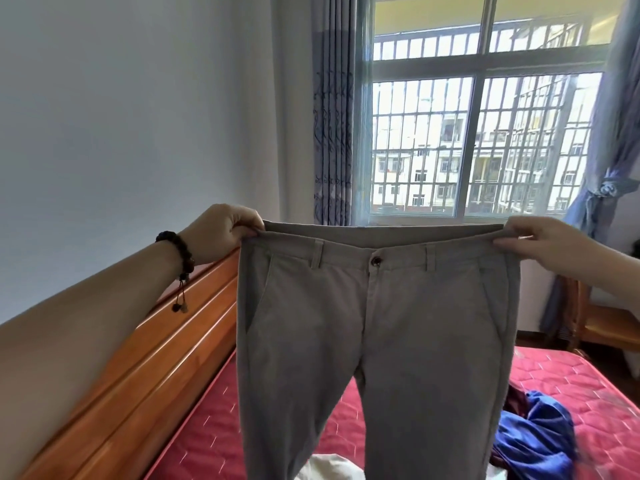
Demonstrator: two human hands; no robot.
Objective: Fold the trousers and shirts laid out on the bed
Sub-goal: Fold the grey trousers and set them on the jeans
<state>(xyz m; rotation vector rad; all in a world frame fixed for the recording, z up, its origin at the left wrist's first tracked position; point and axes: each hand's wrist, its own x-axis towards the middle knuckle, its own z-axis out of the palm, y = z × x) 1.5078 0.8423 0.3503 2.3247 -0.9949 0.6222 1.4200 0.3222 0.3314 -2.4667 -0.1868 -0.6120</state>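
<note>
From the head camera, you held the grey trousers [377,341] up in front of you, waistband level and front facing you, legs hanging toward six o'clock over the red mattress [588,382]. Your left hand [221,233] pinched the waistband corner at nine o'clock, fingers curled over the hem; your right hand [543,240] pinched the opposite corner at three o'clock the same way. The cloth looked soft and fairly light, limp rather than stiff, so it would likely sag wherever unsupported. The waistband corners seemed the surest hold. A blue garment [540,438] lay crumpled at about four o'clock, a white one [329,467] at six, and the wooden bed frame [156,358] ran along your left.
</note>
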